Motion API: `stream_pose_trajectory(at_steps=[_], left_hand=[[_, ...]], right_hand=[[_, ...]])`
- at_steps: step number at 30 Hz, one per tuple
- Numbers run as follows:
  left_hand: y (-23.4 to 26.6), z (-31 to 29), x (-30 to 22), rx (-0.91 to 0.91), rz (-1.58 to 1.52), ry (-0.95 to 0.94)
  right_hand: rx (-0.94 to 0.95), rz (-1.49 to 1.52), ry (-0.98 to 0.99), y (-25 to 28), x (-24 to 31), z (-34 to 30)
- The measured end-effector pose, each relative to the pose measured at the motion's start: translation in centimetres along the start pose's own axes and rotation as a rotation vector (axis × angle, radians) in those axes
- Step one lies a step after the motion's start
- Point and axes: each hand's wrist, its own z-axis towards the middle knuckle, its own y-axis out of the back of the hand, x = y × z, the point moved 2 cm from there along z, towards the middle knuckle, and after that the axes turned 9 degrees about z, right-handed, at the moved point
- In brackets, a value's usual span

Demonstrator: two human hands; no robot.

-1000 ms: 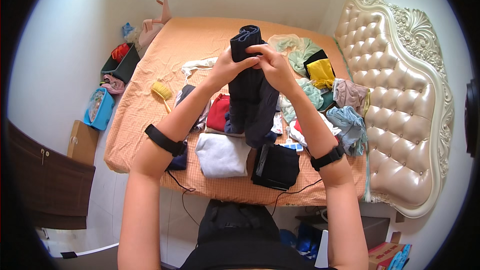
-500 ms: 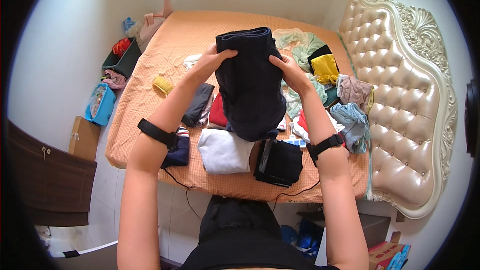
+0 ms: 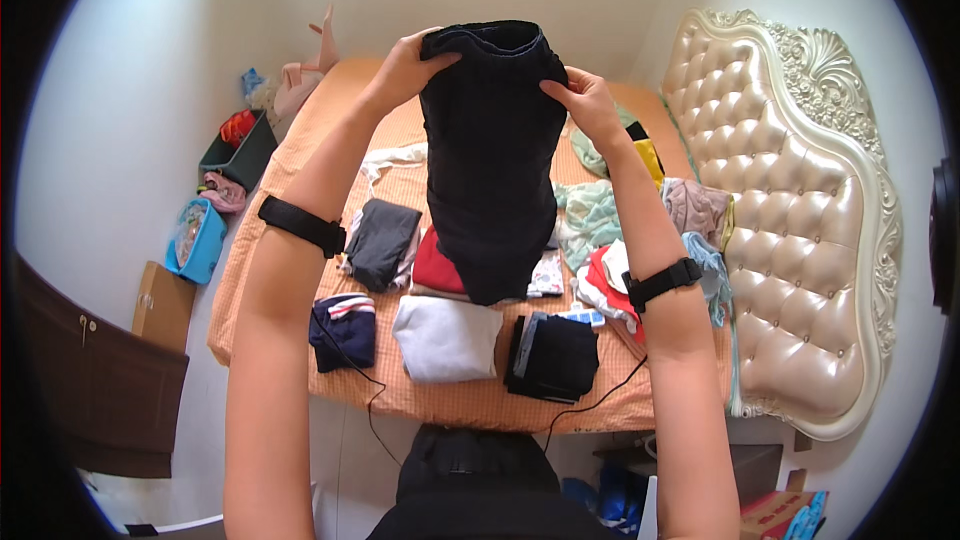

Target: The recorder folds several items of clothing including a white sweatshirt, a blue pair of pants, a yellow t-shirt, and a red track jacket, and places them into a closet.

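Observation:
A pair of black trousers (image 3: 490, 160) hangs upright in the air over the bed, its waistband at the top and its opening slightly parted. My left hand (image 3: 408, 70) pinches the waistband's left side, and my right hand (image 3: 590, 105) grips its right side, thumb in front. Below lie folded clothes: a dark grey garment (image 3: 382, 245), a red one (image 3: 430, 270) partly hidden by the trousers, a navy one (image 3: 342, 337) with a striped edge, a light grey one (image 3: 447, 340) and a black stack (image 3: 560, 358).
Loose clothes, among them a mint-green cloth (image 3: 592, 220) and a pinkish garment (image 3: 698, 210), lie near the tufted headboard (image 3: 790, 210). A blue basket (image 3: 200, 245), a dark bin (image 3: 240, 152) and a cardboard box (image 3: 163, 305) stand left of the bed (image 3: 270, 270). Black cables hang by both forearms.
Both hands have raised the trousers a little, and the waistband opening has widened. My right hand has shifted up. The whole view has tilted, so the bed sits lower.

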Motion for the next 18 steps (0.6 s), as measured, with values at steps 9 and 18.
stream_pose_trajectory(at_steps=[9,18], left_hand=[[1.4,4.8,-1.6,-0.043,0.012,-0.128],[3.0,0.1,-3.3,-0.042,0.018,-0.151]], right_hand=[[-0.086,-0.195,0.166,2.5,1.6,4.3],[-0.028,-0.05,0.149,-1.2,4.7,0.0]])
